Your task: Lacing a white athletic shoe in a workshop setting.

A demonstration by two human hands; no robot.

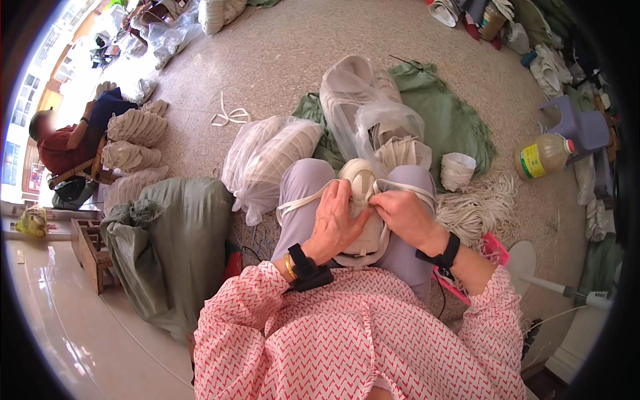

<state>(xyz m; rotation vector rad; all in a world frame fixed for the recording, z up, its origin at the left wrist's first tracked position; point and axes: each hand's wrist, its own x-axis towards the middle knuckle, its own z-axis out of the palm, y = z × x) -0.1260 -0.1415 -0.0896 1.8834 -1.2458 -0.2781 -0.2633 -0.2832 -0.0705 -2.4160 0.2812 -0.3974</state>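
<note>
Between my knees lies a cream shoe upper (364, 238), with a mesh part showing at its far end. My left hand (335, 219) lies along its left side, fingers bent over the edge and thumb pointing inward. On the other side my right hand (405, 215) pinches a white shoelace (405, 186) close to the upper's middle. Lace also drapes over my left knee. The right fingertips partly hide where the lace meets the upper.
Clear plastic bags of stacked uppers (270, 157) stand ahead, beside green cloth (443, 110). A heap of laces (481, 207), a pink basket (495, 248) and a yellowish jug (545, 159) are rightward. A stuffed green sack (177, 247) sits left; another person (70, 140) sits beyond.
</note>
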